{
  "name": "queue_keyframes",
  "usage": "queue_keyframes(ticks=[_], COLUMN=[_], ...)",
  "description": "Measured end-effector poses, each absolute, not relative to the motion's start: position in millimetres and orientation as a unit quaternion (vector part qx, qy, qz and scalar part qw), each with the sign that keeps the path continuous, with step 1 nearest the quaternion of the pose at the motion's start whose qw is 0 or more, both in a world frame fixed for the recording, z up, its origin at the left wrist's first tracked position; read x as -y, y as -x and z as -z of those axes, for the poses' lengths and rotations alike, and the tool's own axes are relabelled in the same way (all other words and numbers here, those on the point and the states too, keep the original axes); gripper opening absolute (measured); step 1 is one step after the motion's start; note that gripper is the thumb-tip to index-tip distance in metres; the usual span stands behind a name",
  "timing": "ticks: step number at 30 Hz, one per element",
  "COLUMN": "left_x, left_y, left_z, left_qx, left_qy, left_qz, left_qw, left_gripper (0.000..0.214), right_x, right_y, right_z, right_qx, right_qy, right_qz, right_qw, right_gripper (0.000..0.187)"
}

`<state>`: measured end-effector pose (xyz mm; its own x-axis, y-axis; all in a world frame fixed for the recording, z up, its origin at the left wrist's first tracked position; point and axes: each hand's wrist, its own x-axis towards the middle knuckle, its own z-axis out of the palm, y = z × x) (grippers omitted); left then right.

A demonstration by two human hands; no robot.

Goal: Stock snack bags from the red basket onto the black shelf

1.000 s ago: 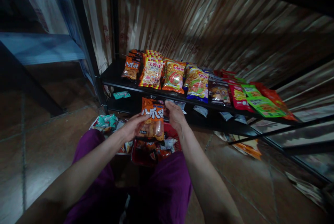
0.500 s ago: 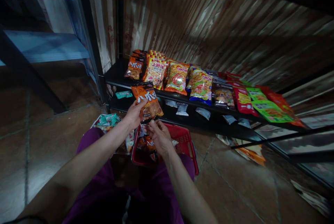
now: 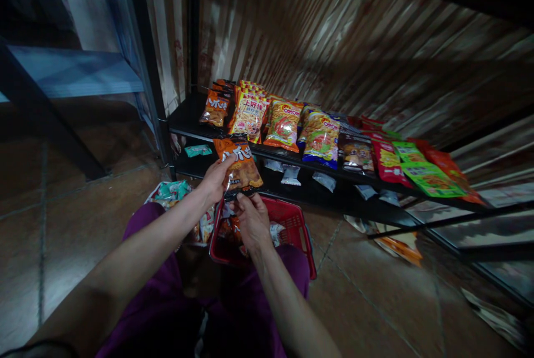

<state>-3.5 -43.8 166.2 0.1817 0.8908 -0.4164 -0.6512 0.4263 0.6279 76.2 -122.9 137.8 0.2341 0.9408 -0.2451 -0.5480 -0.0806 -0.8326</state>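
My left hand (image 3: 214, 179) grips an orange snack bag (image 3: 238, 164) by its left side and holds it up in front of the black shelf (image 3: 183, 118). Below it, my right hand (image 3: 250, 223) is curled, its fingertips touching the bag's bottom edge. Under both hands stands a red basket (image 3: 292, 219) with more snack packets. Whether the right hand pinches the bag or only touches it is unclear.
Rows of snack bags (image 3: 283, 121) lie along the shelf, with red and green packets (image 3: 417, 166) further right. Small packets hang off the shelf's lower edge. Loose packets (image 3: 169, 191) lie on the tiled floor at left, and an orange bag (image 3: 400, 244) at right. A blue rack (image 3: 70, 68) stands left.
My left hand has lifted the orange bag up and left, toward the shelf. My right hand left the bag's right side and dropped under it, over the basket.
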Motion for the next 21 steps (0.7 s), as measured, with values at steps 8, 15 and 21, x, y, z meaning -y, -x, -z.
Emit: queue_keyframes(ticks=[8,15,21], left_x=[41,59,79], left_y=[9,9,8], left_z=[-158,-153,-145], left_qx=[-0.372,-0.314,-0.307], left_qy=[-0.114,-0.167,-0.181], left_qz=[-0.423,-0.434,-0.519], left_qw=[0.818,0.828,0.777], left_gripper=[0.029,0.023,0.047], right_x=[126,123,123], right_y=[-73,-73,-81], right_z=[-143,-137,-117], right_qx=[0.218,0.213,0.297], right_qy=[0.445,0.434,0.501], right_qz=[-0.574,-0.535,-0.471], right_qw=[0.652,0.693,0.662], right_gripper=[0.025,0.027,0.023])
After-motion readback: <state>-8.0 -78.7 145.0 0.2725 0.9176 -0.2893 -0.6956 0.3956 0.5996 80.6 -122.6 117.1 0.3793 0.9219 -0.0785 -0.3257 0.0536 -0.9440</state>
